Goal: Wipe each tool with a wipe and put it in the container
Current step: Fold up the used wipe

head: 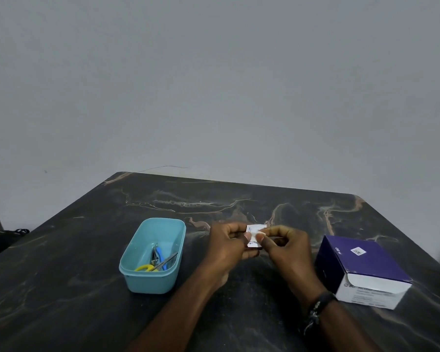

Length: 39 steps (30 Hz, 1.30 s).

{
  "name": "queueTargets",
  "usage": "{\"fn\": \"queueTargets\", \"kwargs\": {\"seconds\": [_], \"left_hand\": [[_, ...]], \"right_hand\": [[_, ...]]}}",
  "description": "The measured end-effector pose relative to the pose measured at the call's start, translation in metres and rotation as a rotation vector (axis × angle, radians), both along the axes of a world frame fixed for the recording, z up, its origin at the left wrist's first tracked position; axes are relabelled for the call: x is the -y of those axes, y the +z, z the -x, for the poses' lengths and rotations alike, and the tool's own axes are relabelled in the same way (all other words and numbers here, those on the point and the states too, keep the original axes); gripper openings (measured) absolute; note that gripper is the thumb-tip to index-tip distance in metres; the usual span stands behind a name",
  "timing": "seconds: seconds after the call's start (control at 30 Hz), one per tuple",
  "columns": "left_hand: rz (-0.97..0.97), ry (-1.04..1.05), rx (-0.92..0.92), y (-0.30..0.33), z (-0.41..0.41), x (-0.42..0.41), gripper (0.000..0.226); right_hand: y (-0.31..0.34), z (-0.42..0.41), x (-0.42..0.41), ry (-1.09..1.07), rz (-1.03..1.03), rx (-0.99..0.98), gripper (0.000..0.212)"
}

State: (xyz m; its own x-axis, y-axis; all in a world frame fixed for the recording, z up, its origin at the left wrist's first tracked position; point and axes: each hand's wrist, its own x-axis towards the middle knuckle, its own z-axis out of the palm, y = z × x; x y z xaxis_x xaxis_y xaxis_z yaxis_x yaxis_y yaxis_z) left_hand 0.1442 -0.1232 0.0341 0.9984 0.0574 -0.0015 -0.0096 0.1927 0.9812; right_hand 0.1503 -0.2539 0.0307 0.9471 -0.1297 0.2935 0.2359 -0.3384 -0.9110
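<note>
Both hands meet over the middle of the dark marbled table [239, 199] and pinch a small white wipe packet [255, 229]. My left hand [229, 246] holds its left side, my right hand [285, 247] pinches its right side between thumb and fingers. To the left stands a light blue plastic container [137, 280]. Inside it lie yellow-handled scissors [153, 267], a metal nail clipper [154, 254] and a blue-handled tool [161, 255]. No tool is in either hand.
A purple and white box of alcohol wipes [361, 270] lies on its side at the right, near the table's edge. A plain grey wall [214, 85] rises behind the table. A dark object [3, 237] sits off the table at the far left.
</note>
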Motion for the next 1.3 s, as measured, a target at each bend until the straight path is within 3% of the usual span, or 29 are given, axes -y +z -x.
{"fn": "queueTargets", "kwargs": {"seconds": [0.77, 1.03, 1.3], "left_hand": [[-0.036, 0.030, 0.017, -0.004, -0.003, -0.004, 0.017], [-0.035, 0.028, 0.052, -0.003, -0.001, -0.004, 0.009], [-0.134, -0.025, 0.058, -0.001, 0.002, -0.007, 0.008]], "right_hand": [[0.005, 0.004, 0.000, -0.020, -0.091, 0.002, 0.027], [0.010, 0.009, -0.003, 0.162, -0.078, -0.077, 0.012], [0.011, 0.008, 0.003, 0.190, -0.083, -0.089, 0.010]]}}
